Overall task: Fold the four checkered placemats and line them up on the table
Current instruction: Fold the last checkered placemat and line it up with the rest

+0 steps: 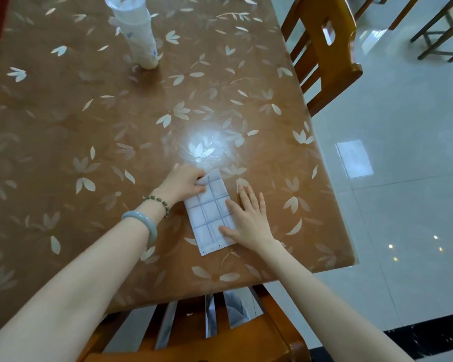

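Observation:
One folded checkered placemat (207, 218), pale with grey-blue grid lines, lies on the brown leaf-patterned table (89, 126) near its front right part. My left hand (183, 182) pinches the placemat's far left corner, fingers closed on the cloth. My right hand (246, 218) lies flat on the placemat's right edge, fingers spread, pressing it down. A bracelet and a bangle sit on my left wrist. More checkered cloth (233, 307) shows under the table edge, behind the chair slats. No other placemats are visible on the table.
A tall translucent plastic container (139, 32) stands at the far middle of the table. A wooden chair (322, 48) stands at the table's right side, another chair (194, 340) right below me. The table's right edge drops to a glossy tiled floor.

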